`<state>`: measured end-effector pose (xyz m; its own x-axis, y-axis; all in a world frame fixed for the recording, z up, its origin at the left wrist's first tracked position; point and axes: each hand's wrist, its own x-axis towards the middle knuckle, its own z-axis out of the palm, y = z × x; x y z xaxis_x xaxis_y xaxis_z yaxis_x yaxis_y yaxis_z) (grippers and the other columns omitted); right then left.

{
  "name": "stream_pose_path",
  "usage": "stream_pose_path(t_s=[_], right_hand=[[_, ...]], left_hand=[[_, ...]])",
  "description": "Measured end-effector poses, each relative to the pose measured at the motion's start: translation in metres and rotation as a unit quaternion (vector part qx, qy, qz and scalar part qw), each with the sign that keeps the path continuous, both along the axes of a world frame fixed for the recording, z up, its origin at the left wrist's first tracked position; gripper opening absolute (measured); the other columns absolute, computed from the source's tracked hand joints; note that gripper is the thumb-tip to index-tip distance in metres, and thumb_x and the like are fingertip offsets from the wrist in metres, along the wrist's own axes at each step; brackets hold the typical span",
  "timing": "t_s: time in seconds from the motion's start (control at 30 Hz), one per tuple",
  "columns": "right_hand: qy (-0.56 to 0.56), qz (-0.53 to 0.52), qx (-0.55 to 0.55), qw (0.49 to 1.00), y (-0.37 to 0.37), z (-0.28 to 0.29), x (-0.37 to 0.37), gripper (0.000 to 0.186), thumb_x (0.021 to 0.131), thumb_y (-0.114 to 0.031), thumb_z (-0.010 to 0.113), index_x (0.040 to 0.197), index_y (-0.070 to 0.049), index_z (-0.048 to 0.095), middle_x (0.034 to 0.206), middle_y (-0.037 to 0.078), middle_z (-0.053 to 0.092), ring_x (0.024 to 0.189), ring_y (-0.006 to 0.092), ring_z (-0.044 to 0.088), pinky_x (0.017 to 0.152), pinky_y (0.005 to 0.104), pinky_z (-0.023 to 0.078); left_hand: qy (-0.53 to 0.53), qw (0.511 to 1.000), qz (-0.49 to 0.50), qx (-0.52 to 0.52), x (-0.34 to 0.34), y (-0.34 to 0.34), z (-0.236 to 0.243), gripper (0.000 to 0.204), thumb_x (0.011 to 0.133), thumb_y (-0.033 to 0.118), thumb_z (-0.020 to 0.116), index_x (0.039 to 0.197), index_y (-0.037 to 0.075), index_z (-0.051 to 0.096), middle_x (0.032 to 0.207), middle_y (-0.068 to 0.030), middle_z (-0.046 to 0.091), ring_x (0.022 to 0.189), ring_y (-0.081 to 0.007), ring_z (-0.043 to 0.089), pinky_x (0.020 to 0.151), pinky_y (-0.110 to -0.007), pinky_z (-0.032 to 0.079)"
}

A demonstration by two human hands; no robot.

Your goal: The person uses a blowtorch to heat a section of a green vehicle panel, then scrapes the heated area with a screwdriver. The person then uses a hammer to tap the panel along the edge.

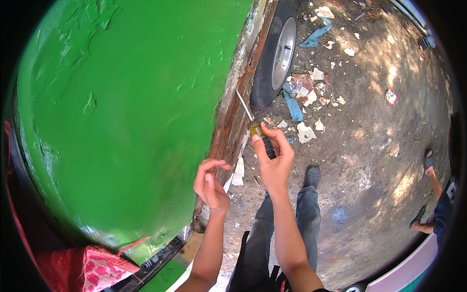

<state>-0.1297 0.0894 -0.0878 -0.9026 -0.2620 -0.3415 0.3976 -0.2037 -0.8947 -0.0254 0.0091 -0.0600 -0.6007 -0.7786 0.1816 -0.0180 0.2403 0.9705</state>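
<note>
In my right hand (276,163) is a screwdriver (245,106) with a yellow-and-black handle, fingers and thumb closed round it. Its metal blade slants up and left, with the tip at the rusty, peeling edge (224,131) of a large green-painted panel (131,112). Whether the tip is pressed into that edge I cannot tell. Lower down, my left hand (212,187) is at the same edge with its fingers loosely bent and thumb apart. Nothing shows in it, and its fingertips are near or on the edge.
A wheel (283,53) stands beside the panel's edge. Paper scraps and blue cloth (293,103) litter the dirt ground. A patterned red cloth (104,270) hangs at the lower left. Another person's leg (436,182) and sandals appear at the far right, near a pale vehicle panel (406,267).
</note>
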Motion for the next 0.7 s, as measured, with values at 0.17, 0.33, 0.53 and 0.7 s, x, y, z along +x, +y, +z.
stream_pose_path(t_s=[0.17, 0.33, 0.53, 0.7], right_hand=[[-0.003, 0.047, 0.027, 0.999, 0.044, 0.007, -0.021, 0.021, 0.094, -0.002, 0.069, 0.113, 0.003, 0.063, 0.11, 0.011, 0.072, 0.095, 0.0106, 0.066, 0.084, 0.0255, 0.051], [-0.042, 0.145, 0.073, 0.986, 0.091, 0.003, -0.058, 0.024, 0.097, -0.005, 0.067, 0.12, 0.001, 0.06, 0.101, 0.008, 0.072, 0.085, 0.0074, 0.064, 0.071, 0.0228, 0.048], [-0.039, 0.293, 0.111, 0.949, 0.138, 0.015, -0.131, 0.028, 0.105, -0.025, 0.058, 0.123, -0.003, 0.061, 0.094, 0.005, 0.07, 0.079, 0.0083, 0.059, 0.068, 0.0238, 0.045], [0.075, 0.385, 0.148, 0.908, 0.146, 0.028, -0.176, 0.028, 0.101, -0.022, 0.062, 0.119, 0.0, 0.062, 0.103, 0.008, 0.067, 0.088, 0.0123, 0.059, 0.076, 0.0282, 0.046]], left_hand=[[-0.026, 0.999, 0.035, -0.028, 0.003, 0.01, 0.003, 0.044, 0.104, 0.031, 0.044, 0.102, -0.01, 0.061, 0.093, -0.0187, 0.062, 0.082, -0.0259, 0.063, 0.08, -0.038, 0.051], [-0.064, 0.993, 0.091, -0.04, -0.013, 0.042, 0.003, 0.048, 0.104, 0.034, 0.044, 0.103, -0.01, 0.063, 0.091, -0.0175, 0.064, 0.082, -0.024, 0.064, 0.081, -0.036, 0.049], [-0.029, 0.971, 0.238, 0.004, -0.052, 0.114, 0.008, 0.043, 0.104, 0.031, 0.043, 0.1, -0.005, 0.066, 0.086, -0.0126, 0.068, 0.083, -0.0199, 0.065, 0.079, -0.034, 0.049], [0.018, 0.943, 0.33, 0.038, -0.081, 0.164, 0.012, 0.043, 0.104, 0.031, 0.043, 0.102, -0.004, 0.066, 0.084, -0.0113, 0.066, 0.082, -0.018, 0.063, 0.079, -0.034, 0.049]])
